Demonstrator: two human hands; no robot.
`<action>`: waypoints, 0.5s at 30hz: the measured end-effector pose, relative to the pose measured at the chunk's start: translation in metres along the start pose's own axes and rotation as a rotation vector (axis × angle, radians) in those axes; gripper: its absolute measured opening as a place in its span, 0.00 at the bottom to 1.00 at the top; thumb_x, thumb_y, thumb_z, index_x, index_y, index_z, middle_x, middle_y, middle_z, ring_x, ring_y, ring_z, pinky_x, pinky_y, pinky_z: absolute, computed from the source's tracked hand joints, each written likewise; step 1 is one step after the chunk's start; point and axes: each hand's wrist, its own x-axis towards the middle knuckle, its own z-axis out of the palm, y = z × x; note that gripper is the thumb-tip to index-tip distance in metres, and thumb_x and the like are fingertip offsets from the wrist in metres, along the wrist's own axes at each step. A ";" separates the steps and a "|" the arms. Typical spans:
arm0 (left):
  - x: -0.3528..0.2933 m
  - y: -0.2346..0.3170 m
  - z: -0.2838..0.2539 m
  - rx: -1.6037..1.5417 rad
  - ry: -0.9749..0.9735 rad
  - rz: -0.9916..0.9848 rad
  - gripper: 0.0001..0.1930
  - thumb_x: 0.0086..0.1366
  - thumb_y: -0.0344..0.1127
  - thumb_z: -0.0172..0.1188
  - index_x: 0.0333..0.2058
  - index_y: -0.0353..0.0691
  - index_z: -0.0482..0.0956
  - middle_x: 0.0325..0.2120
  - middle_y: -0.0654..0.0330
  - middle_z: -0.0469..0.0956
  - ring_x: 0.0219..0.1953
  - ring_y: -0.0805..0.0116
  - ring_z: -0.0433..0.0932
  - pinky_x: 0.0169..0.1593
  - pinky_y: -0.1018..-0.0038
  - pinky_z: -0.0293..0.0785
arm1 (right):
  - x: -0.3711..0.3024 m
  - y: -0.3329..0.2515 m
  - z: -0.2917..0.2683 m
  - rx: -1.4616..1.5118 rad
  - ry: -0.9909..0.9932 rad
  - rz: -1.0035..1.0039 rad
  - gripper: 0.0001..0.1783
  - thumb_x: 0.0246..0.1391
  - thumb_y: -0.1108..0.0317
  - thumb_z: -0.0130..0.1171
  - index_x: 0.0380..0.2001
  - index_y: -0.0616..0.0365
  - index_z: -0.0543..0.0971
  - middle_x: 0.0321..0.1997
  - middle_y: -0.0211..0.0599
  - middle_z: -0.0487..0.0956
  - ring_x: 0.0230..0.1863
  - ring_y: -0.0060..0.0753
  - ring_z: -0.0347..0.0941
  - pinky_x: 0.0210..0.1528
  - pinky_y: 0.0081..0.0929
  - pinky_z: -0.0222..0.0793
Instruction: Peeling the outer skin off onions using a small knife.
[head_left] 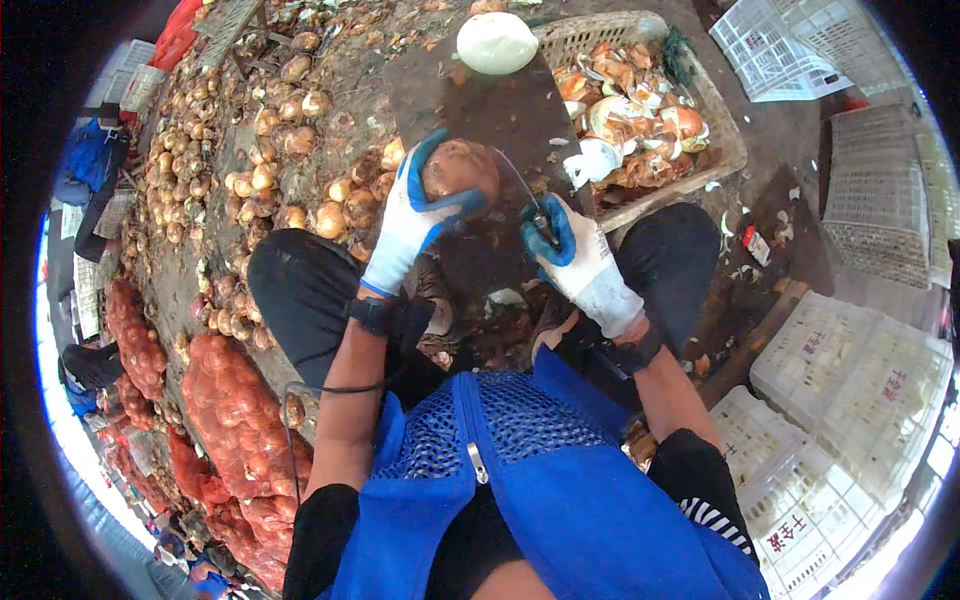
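One brown onion [462, 170] is clasped by the curled left hand [413, 205], and one knife [541, 220] by the closed right hand [577, 250]. Beyond them, one white onion [497, 44] is seen at the counter's [500, 110] far end; rightward, one crate [735, 150] of skins [650, 120].

A large, round, brown-skinned onion [461, 171] sits cupped in the left grip [408, 222]. The knife [520, 184] — thin, slightly curved blade — is in the right grip [580, 252], slanting up and left just beside the onion; whether they touch cannot be told.
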 end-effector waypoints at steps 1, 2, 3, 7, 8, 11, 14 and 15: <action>0.000 -0.001 -0.001 0.005 -0.001 -0.003 0.43 0.44 0.41 0.77 0.60 0.38 0.69 0.55 0.51 0.73 0.57 0.56 0.73 0.61 0.63 0.69 | 0.000 -0.002 -0.002 0.026 -0.006 -0.031 0.08 0.59 0.73 0.56 0.42 0.59 0.73 0.28 0.25 0.73 0.28 0.16 0.67 0.29 0.20 0.67; 0.001 -0.002 -0.003 0.002 -0.001 0.010 0.43 0.45 0.41 0.77 0.60 0.38 0.68 0.55 0.51 0.73 0.57 0.57 0.73 0.61 0.63 0.69 | 0.001 -0.003 -0.002 0.052 -0.011 -0.063 0.08 0.59 0.73 0.56 0.42 0.59 0.73 0.28 0.25 0.73 0.28 0.16 0.67 0.29 0.21 0.67; 0.002 -0.001 -0.002 -0.006 -0.004 0.025 0.43 0.45 0.41 0.77 0.61 0.38 0.68 0.55 0.51 0.74 0.57 0.58 0.74 0.61 0.64 0.69 | 0.002 -0.003 -0.003 0.054 -0.010 -0.060 0.08 0.59 0.73 0.56 0.42 0.59 0.73 0.28 0.25 0.73 0.28 0.16 0.67 0.29 0.21 0.67; 0.002 0.004 0.000 0.006 -0.021 0.011 0.43 0.46 0.41 0.77 0.61 0.38 0.68 0.55 0.52 0.73 0.57 0.60 0.73 0.61 0.64 0.69 | 0.003 -0.005 -0.004 -0.124 -0.049 0.025 0.14 0.54 0.64 0.59 0.41 0.59 0.71 0.31 0.53 0.79 0.38 0.61 0.76 0.37 0.49 0.71; 0.001 0.006 0.000 -0.002 -0.023 0.007 0.43 0.47 0.41 0.77 0.61 0.38 0.68 0.55 0.52 0.73 0.57 0.60 0.73 0.61 0.64 0.69 | 0.002 -0.007 -0.004 -0.162 -0.047 0.005 0.15 0.54 0.64 0.59 0.41 0.59 0.71 0.31 0.53 0.79 0.38 0.61 0.76 0.37 0.50 0.71; -0.002 -0.005 -0.001 -0.002 -0.025 0.000 0.43 0.47 0.42 0.77 0.61 0.37 0.68 0.56 0.52 0.73 0.58 0.60 0.72 0.61 0.64 0.68 | 0.000 -0.012 -0.004 -0.093 -0.067 0.022 0.15 0.54 0.64 0.59 0.42 0.59 0.71 0.31 0.53 0.79 0.38 0.61 0.76 0.38 0.49 0.71; 0.000 -0.012 0.001 -0.018 -0.031 0.005 0.43 0.47 0.42 0.77 0.61 0.37 0.68 0.56 0.52 0.73 0.58 0.60 0.72 0.62 0.64 0.68 | 0.001 -0.014 -0.004 -0.118 -0.062 0.042 0.15 0.54 0.64 0.59 0.41 0.60 0.71 0.31 0.53 0.79 0.37 0.60 0.77 0.37 0.48 0.72; 0.001 -0.011 0.002 -0.039 -0.027 0.013 0.43 0.47 0.42 0.77 0.61 0.37 0.68 0.56 0.52 0.73 0.58 0.60 0.72 0.62 0.64 0.68 | 0.002 -0.013 -0.004 -0.118 -0.057 0.045 0.15 0.54 0.64 0.59 0.41 0.60 0.71 0.31 0.53 0.79 0.37 0.60 0.77 0.37 0.48 0.72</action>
